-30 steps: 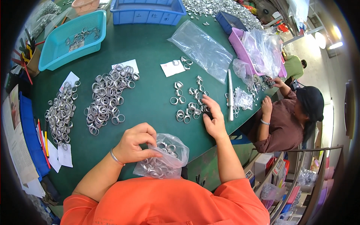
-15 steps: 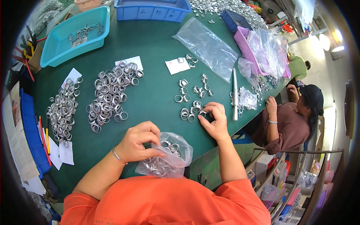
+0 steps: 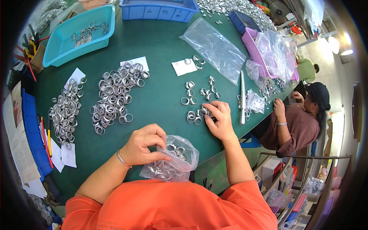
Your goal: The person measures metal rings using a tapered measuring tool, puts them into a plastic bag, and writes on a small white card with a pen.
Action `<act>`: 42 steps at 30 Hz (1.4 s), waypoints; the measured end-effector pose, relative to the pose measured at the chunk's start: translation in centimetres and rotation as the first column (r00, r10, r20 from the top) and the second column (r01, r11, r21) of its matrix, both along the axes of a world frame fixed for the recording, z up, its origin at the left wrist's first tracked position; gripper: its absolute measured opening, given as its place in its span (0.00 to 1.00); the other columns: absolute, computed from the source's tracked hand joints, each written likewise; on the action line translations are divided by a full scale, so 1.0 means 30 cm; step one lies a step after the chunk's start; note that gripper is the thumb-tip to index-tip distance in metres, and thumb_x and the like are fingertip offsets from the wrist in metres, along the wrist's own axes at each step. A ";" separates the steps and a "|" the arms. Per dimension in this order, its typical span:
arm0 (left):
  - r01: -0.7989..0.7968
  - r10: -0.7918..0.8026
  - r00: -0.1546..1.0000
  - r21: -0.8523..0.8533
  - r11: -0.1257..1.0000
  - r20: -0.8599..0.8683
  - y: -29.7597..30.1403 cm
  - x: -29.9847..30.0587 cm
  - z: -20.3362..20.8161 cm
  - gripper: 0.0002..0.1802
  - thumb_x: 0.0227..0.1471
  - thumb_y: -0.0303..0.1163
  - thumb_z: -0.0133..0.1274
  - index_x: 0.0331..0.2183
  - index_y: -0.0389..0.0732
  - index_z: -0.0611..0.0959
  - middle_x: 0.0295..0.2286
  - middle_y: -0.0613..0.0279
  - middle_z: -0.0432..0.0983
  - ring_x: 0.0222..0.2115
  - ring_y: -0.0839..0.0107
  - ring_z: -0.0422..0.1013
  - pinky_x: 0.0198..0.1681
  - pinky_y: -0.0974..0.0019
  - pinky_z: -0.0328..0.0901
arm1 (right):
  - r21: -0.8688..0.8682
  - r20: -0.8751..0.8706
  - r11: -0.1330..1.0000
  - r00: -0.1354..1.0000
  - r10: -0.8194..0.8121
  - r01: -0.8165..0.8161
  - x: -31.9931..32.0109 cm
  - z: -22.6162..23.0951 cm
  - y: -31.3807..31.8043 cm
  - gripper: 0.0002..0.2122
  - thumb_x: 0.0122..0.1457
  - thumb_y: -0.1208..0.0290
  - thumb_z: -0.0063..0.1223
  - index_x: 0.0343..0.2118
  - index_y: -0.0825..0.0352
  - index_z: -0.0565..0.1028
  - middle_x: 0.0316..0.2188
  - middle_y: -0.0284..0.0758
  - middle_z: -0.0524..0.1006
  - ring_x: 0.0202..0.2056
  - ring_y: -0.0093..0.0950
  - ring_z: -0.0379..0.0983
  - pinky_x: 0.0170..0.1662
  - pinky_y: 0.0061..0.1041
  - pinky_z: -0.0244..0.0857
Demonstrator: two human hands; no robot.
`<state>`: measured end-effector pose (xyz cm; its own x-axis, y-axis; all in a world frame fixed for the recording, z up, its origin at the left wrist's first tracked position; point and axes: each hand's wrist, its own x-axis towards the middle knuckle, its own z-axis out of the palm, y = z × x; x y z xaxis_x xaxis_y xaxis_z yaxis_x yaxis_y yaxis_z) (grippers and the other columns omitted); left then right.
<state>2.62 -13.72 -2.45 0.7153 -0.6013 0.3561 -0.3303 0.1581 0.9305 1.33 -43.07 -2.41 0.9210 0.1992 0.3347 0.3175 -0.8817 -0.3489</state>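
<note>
With thumb and fingers closed, my left hand (image 3: 147, 147) grips the rim of a clear plastic bag (image 3: 183, 166). Silver metal rings lie inside the bag, which rests at the table edge against my body. My right hand (image 3: 220, 120) is on the green table, its thumb and fingertips closed around rings at the right side of a small cluster (image 3: 194, 116). My fingers partly cover what they grip. Farther off are small groups of rings (image 3: 189, 92) and a white paper slip (image 3: 184, 68) with a few rings beside it.
Two ring piles, a large one (image 3: 111, 101) and a narrower one (image 3: 66, 115), lie to the left on paper slips. A tapered metal rod (image 3: 242, 99) is at right. Beyond are a turquoise basket (image 3: 53, 57), a blue bin (image 3: 159, 14) and a flat plastic bag (image 3: 214, 48). Another person (image 3: 297, 122) sits at right.
The fingers of my right hand have shifted slightly over the cluster and closed around rings there. My left hand keeps its hold on the bag. The whole view has shifted slightly.
</note>
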 end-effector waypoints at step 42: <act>-0.005 0.005 1.000 0.000 1.000 0.026 0.002 -0.013 0.002 0.15 0.29 0.31 0.69 0.23 0.40 0.80 0.27 0.63 0.72 0.27 0.70 0.68 0.29 0.71 0.63 | 0.238 0.153 0.967 0.980 -0.130 0.091 0.033 -0.027 0.105 0.04 0.46 0.79 0.55 0.25 0.65 0.72 0.26 0.37 0.71 0.20 0.31 0.66 0.24 0.27 0.65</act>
<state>2.22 -13.67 -2.40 0.7089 -0.5979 0.3741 -0.3549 0.1559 0.9218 2.32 -39.93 -3.22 0.8607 -0.0003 0.5092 0.2933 -0.8171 -0.4962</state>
